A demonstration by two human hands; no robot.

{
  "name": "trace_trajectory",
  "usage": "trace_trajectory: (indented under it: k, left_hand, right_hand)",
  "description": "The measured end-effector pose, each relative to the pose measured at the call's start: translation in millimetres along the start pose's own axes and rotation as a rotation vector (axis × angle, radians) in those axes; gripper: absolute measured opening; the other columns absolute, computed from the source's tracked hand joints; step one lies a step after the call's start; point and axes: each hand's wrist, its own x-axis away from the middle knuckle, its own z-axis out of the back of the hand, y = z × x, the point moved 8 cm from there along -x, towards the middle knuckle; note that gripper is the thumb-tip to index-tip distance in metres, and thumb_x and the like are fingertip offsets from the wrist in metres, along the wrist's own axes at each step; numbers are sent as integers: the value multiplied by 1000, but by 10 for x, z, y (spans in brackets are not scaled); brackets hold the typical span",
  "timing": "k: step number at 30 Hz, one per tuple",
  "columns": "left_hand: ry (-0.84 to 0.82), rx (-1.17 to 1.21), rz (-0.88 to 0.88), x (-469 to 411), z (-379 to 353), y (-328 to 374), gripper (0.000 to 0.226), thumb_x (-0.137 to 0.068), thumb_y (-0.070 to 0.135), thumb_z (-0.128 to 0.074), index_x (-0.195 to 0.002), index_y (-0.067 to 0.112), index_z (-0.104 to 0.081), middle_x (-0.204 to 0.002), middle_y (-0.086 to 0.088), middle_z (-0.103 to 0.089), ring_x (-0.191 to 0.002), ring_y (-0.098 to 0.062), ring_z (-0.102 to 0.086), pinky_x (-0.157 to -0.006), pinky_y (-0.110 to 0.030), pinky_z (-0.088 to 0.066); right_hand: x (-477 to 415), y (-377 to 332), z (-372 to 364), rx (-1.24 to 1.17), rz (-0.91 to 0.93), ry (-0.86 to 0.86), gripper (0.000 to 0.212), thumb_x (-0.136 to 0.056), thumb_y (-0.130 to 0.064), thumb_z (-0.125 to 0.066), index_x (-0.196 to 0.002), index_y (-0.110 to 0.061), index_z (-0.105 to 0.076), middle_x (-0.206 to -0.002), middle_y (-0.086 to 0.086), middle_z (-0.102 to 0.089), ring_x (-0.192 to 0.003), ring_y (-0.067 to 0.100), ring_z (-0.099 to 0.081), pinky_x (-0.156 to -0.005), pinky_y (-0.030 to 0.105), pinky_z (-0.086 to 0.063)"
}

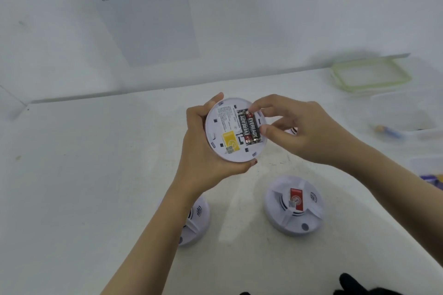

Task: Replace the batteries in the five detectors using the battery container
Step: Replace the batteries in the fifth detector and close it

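My left hand [203, 158] is gripping the detector [223, 132] back-up; my right hand [299, 132] is pinching the batteries [250, 127], which are lying lengthwise between forefinger and thumb.

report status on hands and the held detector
Left hand grips upturned detector by its rim. Right hand fingers pinch the batteries seated in it. Nothing in the way.

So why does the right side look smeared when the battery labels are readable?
Head view: sharp in the middle, where the batteries in the held detector read clearly; toward the right edge the green-rimmed lid and a small blue item smear, probably wide-angle or motion blur; light is soft, shadows faint.
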Motion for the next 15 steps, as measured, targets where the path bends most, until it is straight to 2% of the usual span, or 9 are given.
trace_trajectory:
  k: [4,7,11,13,15]
  left_hand:
    - [-34,38,-53,-28,-228,173,91,-48,26,-87,-116,29,-27,-130,12,-42,-118,2,-49,-88,-12,-45]
    - [-78,47,-66,-45,-413,246,92,-49,23,-88,-118,30,-27,-127,23,-42,-119,-3,-50,-88,-15,-46]
    - [-120,48,-46,-41,-683,302,95,-48,21,-92,-117,33,-27,-130,8,-44,-120,-13,-51,-89,-24,-50]
    - [-124,38,-50,-56,-809,339,95,-49,22,-92,-116,36,-27,-129,11,-44,-121,-13,-51,-89,-26,-51]
    - [-121,18,-63,-93,-927,379,95,-49,26,-91,-115,41,-25,-129,13,-43,-120,-12,-51,-89,-27,-52]
  right_hand:
    - [111,59,168,-58,-5,16,23,-88,-17,-59,-107,-28,-54,-110,4,-66,-70,12,-71,-65,37,-57]
    - [190,138,286,-58,-17,2,23,-84,-17,-65,-100,-26,-52,-104,5,-68,-64,13,-70,-59,29,-56]
    - [302,313,449,-44,-60,-15,30,-80,-19,-72,-93,-30,-48,-103,3,-66,-65,21,-69,-63,33,-56]
    - [368,386,546,-50,-72,-16,30,-81,-16,-71,-93,-27,-45,-103,2,-66,-64,19,-69,-64,30,-56]
    - [435,436,631,-68,-69,-26,30,-84,-15,-67,-92,-27,-40,-102,2,-67,-67,20,-70,-65,38,-57]
